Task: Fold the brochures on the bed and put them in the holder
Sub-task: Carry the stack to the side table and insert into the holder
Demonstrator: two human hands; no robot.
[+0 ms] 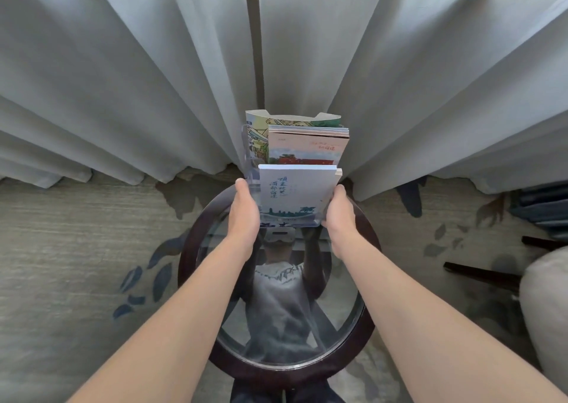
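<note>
A clear acrylic tiered holder (249,173) stands at the far edge of a round glass table (188,249). Its front tier carries a pale blue folded brochure (295,195), the middle tier a peach and red brochure (307,150), the back tier a green map-print brochure (259,127). My left hand (244,213) grips the holder's left side with the thumb pointing up. On the other side my right hand (339,215) grips the right edge beside the blue brochure. The fingers of both hands are hidden behind the holder.
White curtains (123,79) hang right behind the holder. The table has a dark wooden rim and a reflective glass top. Patterned grey carpet (76,249) lies around it. A pale cushioned seat (545,310) and dark furniture legs (479,273) stand at the right.
</note>
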